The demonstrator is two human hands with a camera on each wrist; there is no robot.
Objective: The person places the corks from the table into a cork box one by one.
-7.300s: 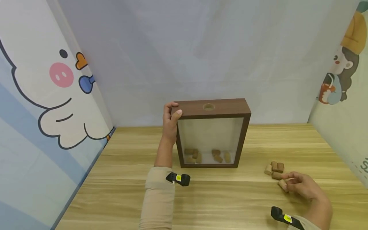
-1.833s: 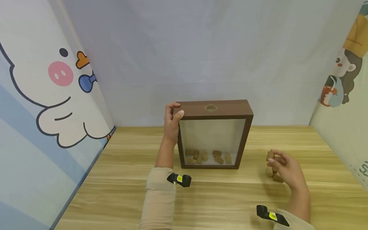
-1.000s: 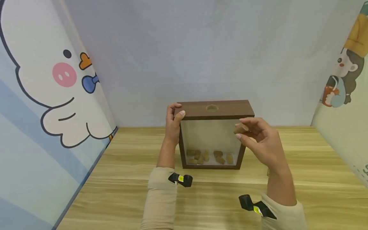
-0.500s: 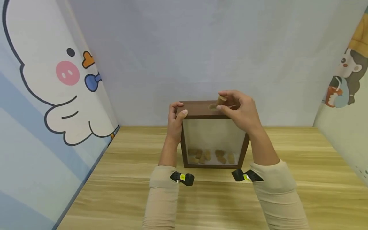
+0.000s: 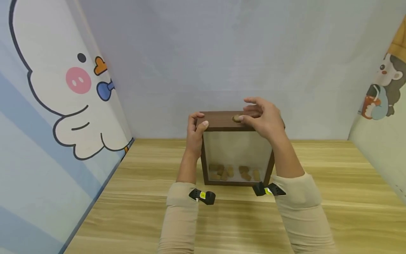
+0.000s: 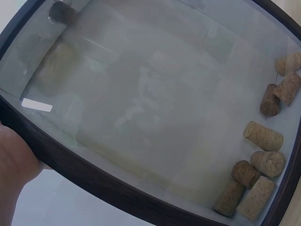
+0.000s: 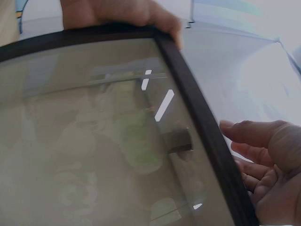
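A brown wooden shadow box (image 5: 215, 120) with a clear front pane stands upright on the table. My left hand (image 5: 194, 135) grips its upper left corner, thumb in front and fingers over the top. One cork (image 5: 236, 118) sits in the round hole in the box's top; its lower part (image 6: 62, 13) shows through the pane in the left wrist view. My right hand (image 5: 264, 118) is over the top, thumb tip right at this cork, the other fingers lifted off and apart. Several corks (image 6: 263, 136) lie inside along the bottom.
The wood-grain table (image 5: 234, 218) extends around the box. A pale cloth backdrop (image 5: 215, 63) hangs close behind. Cartoon-printed panels flank both sides, including the left panel (image 5: 41, 148). My right forearm (image 5: 288, 158) covers part of the table at right.
My right hand picked a cork from the group at right and brought it left to the hole. The cork has sunk in and the fingers have loosened. My left hand keeps its grip.
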